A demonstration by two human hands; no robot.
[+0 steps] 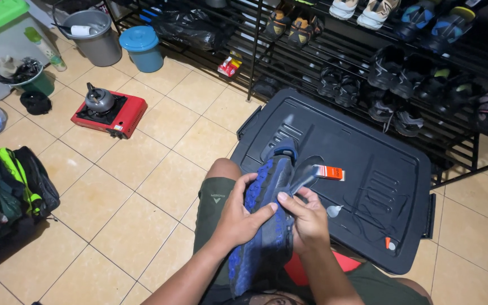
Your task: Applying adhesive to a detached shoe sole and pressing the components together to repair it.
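- We see the left hand (238,217) wrapped round a blue-soled shoe (264,226), fingers curled shut on its side, sole facing up, resting on the lap
- Right hand (309,217) is closed on a small glue tube (312,176), silver with an orange end; the silver end lies against the shoe's upper part, whether it is the nozzle we cannot tell
- Shoe sits over the near edge of a dark plastic bin lid (368,186); a small cap (333,211) and a black lace (368,220) lie on the lid just beside the right hand
- Risk, we judge: squeezing too hard could run glue onto fingers or shorts, since both hands sit right at the seam
- Shoe could slip off the knee, the grip is one-handed
- Cap may roll off the ribbed lid
- Red camp stove (110,114) with kettle (99,99) stands well apart on the tile
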